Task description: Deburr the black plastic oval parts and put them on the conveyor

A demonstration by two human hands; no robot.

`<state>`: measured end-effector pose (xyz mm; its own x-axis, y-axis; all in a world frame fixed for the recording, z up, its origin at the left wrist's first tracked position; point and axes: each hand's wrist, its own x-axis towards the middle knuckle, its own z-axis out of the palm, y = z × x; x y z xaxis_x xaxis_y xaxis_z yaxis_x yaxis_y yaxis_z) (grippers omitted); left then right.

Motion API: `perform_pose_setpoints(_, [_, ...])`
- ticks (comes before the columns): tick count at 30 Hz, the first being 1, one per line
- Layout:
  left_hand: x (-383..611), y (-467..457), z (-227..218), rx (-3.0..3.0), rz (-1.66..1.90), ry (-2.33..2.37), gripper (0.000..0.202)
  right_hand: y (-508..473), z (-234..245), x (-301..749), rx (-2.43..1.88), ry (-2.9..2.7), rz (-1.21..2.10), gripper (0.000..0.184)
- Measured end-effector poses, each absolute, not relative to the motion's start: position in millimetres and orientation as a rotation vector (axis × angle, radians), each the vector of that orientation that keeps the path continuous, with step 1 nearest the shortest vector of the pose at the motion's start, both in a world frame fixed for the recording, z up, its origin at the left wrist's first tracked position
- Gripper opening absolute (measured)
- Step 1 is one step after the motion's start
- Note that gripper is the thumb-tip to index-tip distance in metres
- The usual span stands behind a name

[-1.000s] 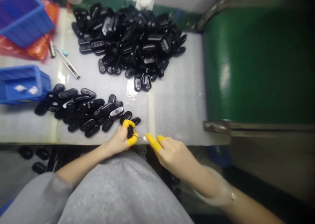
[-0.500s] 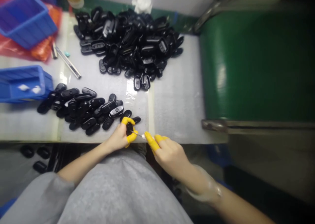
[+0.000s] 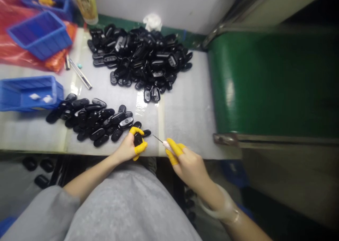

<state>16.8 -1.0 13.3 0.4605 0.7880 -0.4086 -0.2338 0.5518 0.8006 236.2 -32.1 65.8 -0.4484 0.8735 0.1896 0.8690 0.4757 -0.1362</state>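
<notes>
Yellow finger cots cover fingertips on both hands. My left hand [image 3: 129,146] grips a small black oval plastic piece [image 3: 138,139] between thumb and fingers, near the table's front edge. My right hand [image 3: 186,161] is closed around the pale handle of a thin tool with a dark metal shaft [image 3: 158,138]; its exact kind is unclear. The shaft points left, its tip apart from the held piece. Just beyond my left hand lies a loose black oval piece [image 3: 146,132]. Left of that spreads a smaller heap of black oval pieces [image 3: 97,119].
A larger heap of black pieces [image 3: 143,57] covers the table's back. Blue bins [image 3: 54,92] stand at the left, one on red plastic [image 3: 16,39]. A box-cutter-like tool [image 3: 81,74] lies nearby. Crumpled white tissue [image 3: 153,22] sits behind, and a green surface [image 3: 265,85] at right.
My right hand has drawn back to the right, taking the tool's tip away from the black piece. My left hand keeps hold of the piece. The camera view has shifted slightly.
</notes>
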Motion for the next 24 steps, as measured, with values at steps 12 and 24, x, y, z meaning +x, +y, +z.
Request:
perform_pose_setpoints(12, [18.8,-6.2,9.5,0.798,0.712,0.946,0.044,-27.2,90.6,216.6,-1.371,-2.678,0.093,0.044])
perform_pose_setpoints(24, [19.6,-7.8,7.9,0.84,0.727,0.99,0.04,-23.6,96.8,207.9,-1.496,-2.769,0.218,0.039])
